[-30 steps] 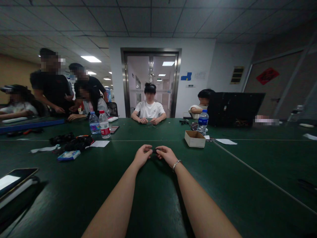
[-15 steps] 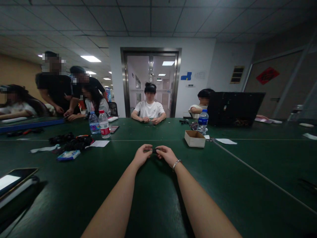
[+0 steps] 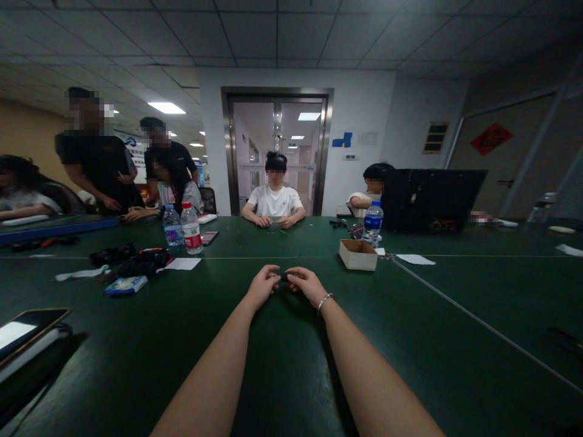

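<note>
Over the middle of the green table (image 3: 291, 340), my two hands meet at a small dark object (image 3: 283, 277), too small to name. My right hand (image 3: 306, 284), with a silver bracelet (image 3: 324, 300) at its wrist, pinches that object between thumb and fingers. My left hand (image 3: 263, 286) is curled in close from the other side, its thumb and fingertips drawn together at the object's near end. Whether the left fingertips actually grip it cannot be made out.
An open cardboard box (image 3: 357, 258) and a blue-capped bottle (image 3: 373, 223) stand ahead right. Two bottles, a red-capped one (image 3: 192, 230) nearer, a blue-white packet (image 3: 126, 286) and black gear (image 3: 141, 262) lie left. A phone (image 3: 30, 331) rests near left. Several people sit or stand around.
My hands stay in nearly the same place, with only a slight shift of the left fingers at the dark object. At the back left, a bending person has straightened up.
</note>
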